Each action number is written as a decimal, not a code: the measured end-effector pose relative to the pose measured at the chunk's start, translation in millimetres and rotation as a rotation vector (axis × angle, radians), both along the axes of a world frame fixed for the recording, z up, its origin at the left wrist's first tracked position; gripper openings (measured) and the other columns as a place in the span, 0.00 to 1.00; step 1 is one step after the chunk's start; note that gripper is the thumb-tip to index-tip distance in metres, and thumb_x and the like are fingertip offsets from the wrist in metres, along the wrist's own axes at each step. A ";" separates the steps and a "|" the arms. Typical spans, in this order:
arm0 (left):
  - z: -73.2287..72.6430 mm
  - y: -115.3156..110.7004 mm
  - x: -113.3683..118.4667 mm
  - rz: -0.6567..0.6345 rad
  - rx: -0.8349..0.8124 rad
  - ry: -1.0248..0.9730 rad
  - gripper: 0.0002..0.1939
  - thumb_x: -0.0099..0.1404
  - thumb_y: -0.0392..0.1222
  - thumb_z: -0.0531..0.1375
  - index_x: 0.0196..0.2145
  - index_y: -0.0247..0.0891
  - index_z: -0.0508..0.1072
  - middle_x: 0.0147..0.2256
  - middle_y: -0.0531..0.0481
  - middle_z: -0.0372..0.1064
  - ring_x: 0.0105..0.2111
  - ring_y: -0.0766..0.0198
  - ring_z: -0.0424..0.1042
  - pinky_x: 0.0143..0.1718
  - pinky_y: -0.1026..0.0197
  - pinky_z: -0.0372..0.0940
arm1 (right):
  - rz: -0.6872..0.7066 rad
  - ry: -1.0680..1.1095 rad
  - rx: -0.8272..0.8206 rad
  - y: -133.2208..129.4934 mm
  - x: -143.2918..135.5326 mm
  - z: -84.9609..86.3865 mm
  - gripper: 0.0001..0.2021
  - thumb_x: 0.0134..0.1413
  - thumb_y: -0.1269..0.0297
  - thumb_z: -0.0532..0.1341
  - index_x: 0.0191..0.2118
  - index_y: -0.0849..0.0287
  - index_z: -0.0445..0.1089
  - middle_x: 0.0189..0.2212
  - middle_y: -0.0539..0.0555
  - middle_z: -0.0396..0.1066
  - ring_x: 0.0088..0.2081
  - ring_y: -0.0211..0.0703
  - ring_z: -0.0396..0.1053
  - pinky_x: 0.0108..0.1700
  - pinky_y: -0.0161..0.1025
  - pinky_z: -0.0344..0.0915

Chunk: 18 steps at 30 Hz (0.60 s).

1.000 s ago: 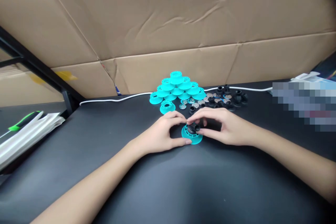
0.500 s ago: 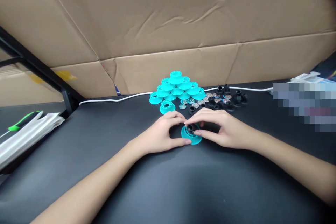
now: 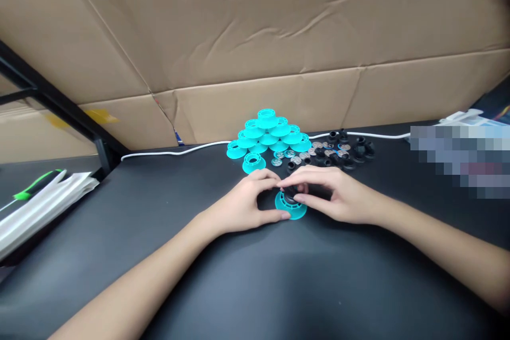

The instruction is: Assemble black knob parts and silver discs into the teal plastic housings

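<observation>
In front of me on the black table stands a turquoise flanged plastic ring (image 3: pixel 291 212), its wide rim down. My left hand (image 3: pixel 251 199) grips it from the left, thumb at the near rim and fingers at the far side. A black plastic fitting (image 3: pixel 289 197) sits in the ring's central opening. My right hand (image 3: pixel 332 191) pinches this fitting from the right between thumb and fingertips, which cover much of it. Just beyond my hands another turquoise ring (image 3: pixel 254 163) stands alone.
Behind it rises a stacked pyramid of turquoise rings (image 3: pixel 266 118). To its right lie several metal discs (image 3: pixel 296 160) and black fittings (image 3: pixel 359 149). A white cable (image 3: pixel 187 150) runs along the cardboard wall (image 3: pixel 255 101). At left are a green-black screwdriver (image 3: pixel 37 185) and white sheets (image 3: pixel 48 210).
My right hand's fingers have shifted slightly around the black fitting, which now shows less between them. My left hand stays in place on the turquoise ring.
</observation>
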<state>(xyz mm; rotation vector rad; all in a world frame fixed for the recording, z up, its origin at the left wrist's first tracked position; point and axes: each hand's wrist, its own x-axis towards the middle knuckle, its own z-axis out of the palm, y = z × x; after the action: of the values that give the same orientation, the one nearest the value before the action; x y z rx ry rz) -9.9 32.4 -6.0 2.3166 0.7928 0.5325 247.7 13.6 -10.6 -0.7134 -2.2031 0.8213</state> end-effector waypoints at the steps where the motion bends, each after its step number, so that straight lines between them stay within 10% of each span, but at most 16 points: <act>1: 0.2 0.0 -0.1 0.000 -0.003 -0.001 0.21 0.65 0.48 0.73 0.54 0.42 0.80 0.52 0.43 0.73 0.53 0.52 0.73 0.59 0.51 0.69 | 0.002 0.003 -0.028 1.5 1.4 0.2 0.15 0.70 0.64 0.64 0.59 0.50 0.77 0.46 0.54 0.78 0.39 0.42 0.73 0.46 0.41 0.74; 9: -0.3 -0.9 -0.4 0.028 -0.006 0.003 0.26 0.64 0.50 0.73 0.58 0.43 0.79 0.53 0.42 0.73 0.54 0.50 0.73 0.61 0.48 0.68 | -0.180 -0.004 0.008 -2.3 -9.5 -7.4 0.13 0.65 0.59 0.69 0.53 0.53 0.79 0.36 0.52 0.70 0.34 0.42 0.69 0.39 0.41 0.74; 18: 1.5 -1.0 -0.7 0.010 -0.001 0.004 0.25 0.64 0.49 0.74 0.57 0.43 0.79 0.53 0.43 0.73 0.53 0.52 0.73 0.60 0.51 0.69 | -0.025 0.022 -0.231 6.3 3.2 -7.5 0.19 0.63 0.58 0.70 0.58 0.54 0.76 0.42 0.53 0.78 0.39 0.42 0.74 0.45 0.42 0.75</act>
<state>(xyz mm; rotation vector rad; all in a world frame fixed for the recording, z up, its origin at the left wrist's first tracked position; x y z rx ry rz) -10.6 31.5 -4.4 2.3150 0.8075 0.5318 250.9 19.9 -18.1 -0.8363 -2.0962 1.0780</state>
